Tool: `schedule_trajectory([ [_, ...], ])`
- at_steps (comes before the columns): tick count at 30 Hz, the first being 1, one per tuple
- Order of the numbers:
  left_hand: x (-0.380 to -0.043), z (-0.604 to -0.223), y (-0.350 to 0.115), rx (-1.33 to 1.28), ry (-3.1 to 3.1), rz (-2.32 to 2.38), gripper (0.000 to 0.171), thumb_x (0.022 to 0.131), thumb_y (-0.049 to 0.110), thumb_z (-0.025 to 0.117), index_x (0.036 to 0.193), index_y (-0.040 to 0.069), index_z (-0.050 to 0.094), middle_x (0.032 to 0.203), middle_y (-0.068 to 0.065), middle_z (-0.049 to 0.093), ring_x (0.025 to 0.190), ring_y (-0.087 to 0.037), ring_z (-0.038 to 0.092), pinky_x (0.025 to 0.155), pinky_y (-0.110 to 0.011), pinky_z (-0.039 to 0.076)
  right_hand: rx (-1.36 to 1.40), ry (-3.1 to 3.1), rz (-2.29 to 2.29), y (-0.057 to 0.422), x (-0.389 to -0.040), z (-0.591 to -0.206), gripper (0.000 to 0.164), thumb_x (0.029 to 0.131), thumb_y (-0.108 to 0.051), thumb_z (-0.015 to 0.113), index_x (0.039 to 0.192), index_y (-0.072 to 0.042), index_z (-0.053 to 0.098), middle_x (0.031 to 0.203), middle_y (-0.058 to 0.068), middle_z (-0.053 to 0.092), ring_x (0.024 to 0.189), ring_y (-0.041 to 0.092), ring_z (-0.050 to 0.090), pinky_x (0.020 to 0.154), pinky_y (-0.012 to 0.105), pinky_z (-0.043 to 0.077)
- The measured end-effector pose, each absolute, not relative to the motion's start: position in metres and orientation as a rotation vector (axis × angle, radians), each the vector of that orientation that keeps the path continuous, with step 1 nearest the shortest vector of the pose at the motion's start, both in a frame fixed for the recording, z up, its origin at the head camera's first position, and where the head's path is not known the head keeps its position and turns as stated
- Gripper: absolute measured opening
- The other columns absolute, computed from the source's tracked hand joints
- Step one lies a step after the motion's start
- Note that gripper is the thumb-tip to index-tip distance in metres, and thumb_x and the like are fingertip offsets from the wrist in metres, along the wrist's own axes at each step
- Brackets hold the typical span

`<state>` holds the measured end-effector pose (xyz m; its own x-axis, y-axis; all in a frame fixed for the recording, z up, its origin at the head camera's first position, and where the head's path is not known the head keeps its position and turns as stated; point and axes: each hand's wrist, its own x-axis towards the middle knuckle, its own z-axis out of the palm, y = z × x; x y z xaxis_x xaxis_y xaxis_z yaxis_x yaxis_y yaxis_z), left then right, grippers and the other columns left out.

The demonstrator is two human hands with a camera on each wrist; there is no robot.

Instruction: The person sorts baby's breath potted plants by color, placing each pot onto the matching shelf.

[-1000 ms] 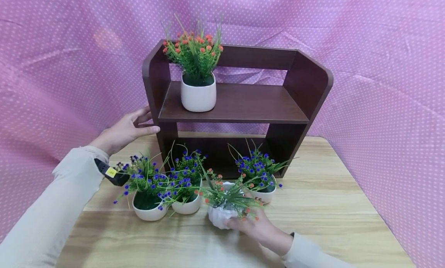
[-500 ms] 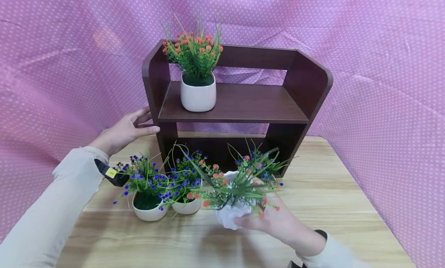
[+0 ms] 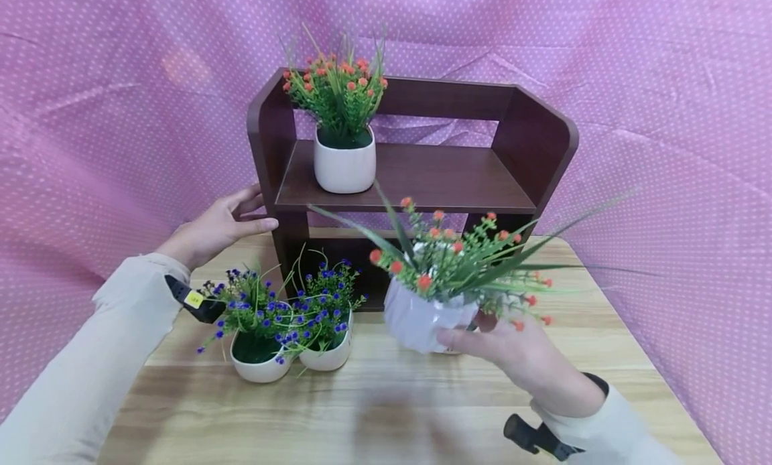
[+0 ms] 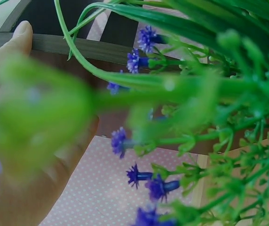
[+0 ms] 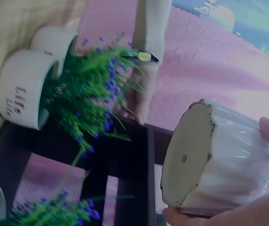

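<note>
My right hand point(image 3: 525, 351) holds a white fluted flowerpot point(image 3: 422, 317) of orange flowers and long grass blades, raised above the tabletop. The thumb lies across the pot's near side; the other fingers are mostly hidden. In the right wrist view, the tilted pot point(image 5: 224, 160) shows its bare base with a small hole. My left hand point(image 3: 211, 227) rests against the left side panel of a dark brown two-tier shelf point(image 3: 422, 177), its thumb at the front edge and its fingers extended along the outer side. Blue-flowered leaves point(image 4: 228, 141) partly cover that hand in the left wrist view.
An orange-flowered plant in a white pot point(image 3: 344, 167) stands on the upper tier, left. Two blue-flowered plants in white pots point(image 3: 261, 370) stand before the shelf's left part. A third pot is mostly hidden behind the held plant. Pink dotted cloth point(image 3: 663, 116) surrounds the wooden table point(image 3: 573, 364).
My right hand has lifted the orange-flowered pot off the tabletop and carried it up and to the right, over the right blue-flowered plant. My left hand stays at the shelf's side.
</note>
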<state>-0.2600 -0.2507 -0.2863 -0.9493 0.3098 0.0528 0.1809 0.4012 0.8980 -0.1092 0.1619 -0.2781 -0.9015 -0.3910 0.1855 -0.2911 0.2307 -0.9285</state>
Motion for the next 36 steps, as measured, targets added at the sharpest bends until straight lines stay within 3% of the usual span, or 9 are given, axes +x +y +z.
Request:
schedule_trajectory([
  [3,-0.259,-0.285,-0.250,0.448,2.521,1.599,0.082,0.092,0.025,0.065,0.155,0.024,0.013,0.159,-0.006,0.021,0.144,-0.029,0.023,0.113,-0.054,0.024,-0.607,2.459,-1.771,0.164,-0.114,-0.268,0.069,0.083,-0.017,0.075,0.141,-0.020,0.039,0.135,-0.002,0.053,0.124,0.016,0.051,0.099,0.026,0.043],
  [6,-0.259,-0.285,-0.250,0.451,2.524,1.601,0.082,0.092,0.025,0.066,0.155,0.023,0.014,0.159,-0.006,0.021,0.144,-0.028,0.023,0.113,-0.054,0.024,-0.640,2.410,-1.847,0.166,-0.122,-0.261,0.067,0.084,-0.011,0.072,0.142,-0.017,0.038,0.136,0.004,0.052,0.123,0.019,0.051,0.098,0.029,0.046],
  [9,-0.259,-0.284,-0.249,0.455,2.523,1.601,0.082,0.092,0.025,0.066,0.155,0.023,0.014,0.159,-0.006,0.021,0.144,-0.027,0.022,0.113,-0.054,0.024,-0.681,2.328,-1.945,0.167,-0.131,-0.253,0.059,0.086,-0.004,0.067,0.138,-0.012,0.041,0.132,0.009,0.054,0.120,0.022,0.054,0.096,0.030,0.048],
  [18,-0.257,-0.284,-0.249,0.448,2.520,1.599,0.082,0.093,0.024,0.065,0.156,0.021,0.013,0.159,-0.008,0.021,0.144,-0.029,0.023,0.113,-0.054,0.024,-0.804,2.183,-2.272,0.168,-0.167,-0.223,0.049,0.084,0.011,0.063,0.127,-0.011,0.056,0.123,0.005,0.062,0.115,0.021,0.056,0.097,0.030,0.045],
  [24,-0.256,-0.283,-0.249,0.435,2.511,1.602,0.083,0.092,0.025,0.065,0.156,0.021,0.012,0.159,-0.007,0.020,0.144,-0.029,0.022,0.113,-0.054,0.023,-0.763,2.105,-2.395,0.169,-0.187,-0.207,0.041,0.086,0.006,0.064,0.123,-0.009,0.058,0.116,0.002,0.064,0.110,0.017,0.057,0.096,0.028,0.043],
  [30,-0.255,-0.282,-0.249,0.431,2.507,1.604,0.083,0.092,0.025,0.065,0.156,0.020,0.011,0.159,-0.008,0.020,0.144,-0.029,0.022,0.113,-0.054,0.023,-0.621,2.128,-2.474,0.166,-0.209,-0.195,0.048,0.084,-0.002,0.072,0.128,-0.008,0.055,0.119,0.004,0.063,0.112,0.018,0.056,0.090,0.026,0.047],
  [36,-0.255,-0.283,-0.250,0.433,2.508,1.600,0.084,0.092,0.025,0.066,0.156,0.022,0.011,0.159,-0.006,0.019,0.145,-0.028,0.021,0.113,-0.055,0.022,-0.555,2.182,-2.496,0.160,-0.231,-0.185,0.046,0.080,-0.003,0.076,0.122,-0.008,0.059,0.115,0.003,0.065,0.111,0.018,0.057,0.090,0.024,0.047],
])
